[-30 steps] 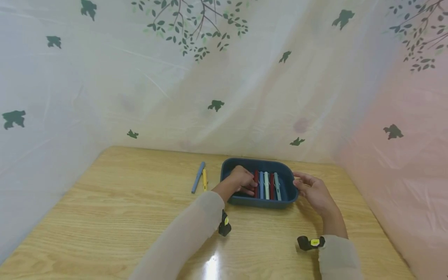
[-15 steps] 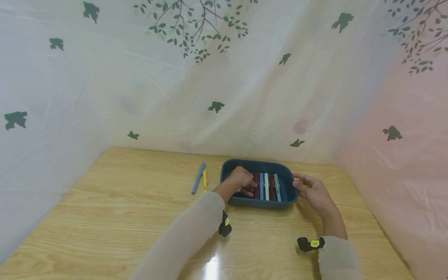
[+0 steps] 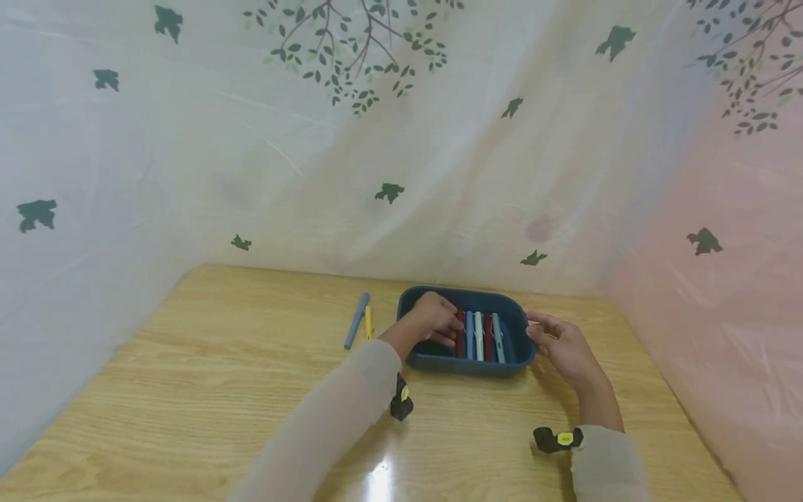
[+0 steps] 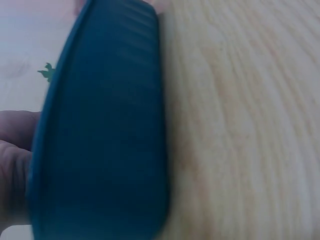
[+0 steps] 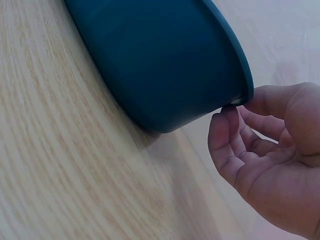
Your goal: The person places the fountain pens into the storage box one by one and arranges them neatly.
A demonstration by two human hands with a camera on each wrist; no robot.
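A dark blue tray (image 3: 433, 364) stands on the table, with several capped pens lined up side by side inside. My left hand (image 3: 433, 321) reaches over its near left wall. The curled fingers pinch the leftmost red pen (image 3: 460, 348), partly covering it. To the right of that lie a blue pen (image 3: 469, 338), a white pen (image 3: 479, 338), another red pen (image 3: 488, 340) and a grey-green pen (image 3: 498, 338). My right hand (image 3: 563, 348) pinches the tray's right rim between thumb and fingers, as the right wrist view shows. In the left wrist view the tray wall hides most of the left hand.
Left of the tray, a blue pen (image 3: 356, 321) and a yellow pen (image 3: 368, 324) lie on the wooden table (image 3: 219, 390). A pale curtain (image 3: 301, 174) with printed leaves and birds hangs along the back edge and both sides.
The left hand has shifted very slightly up at the leftmost red pen. The right hand keeps its hold on the rim, and the tray and pens stay in place.
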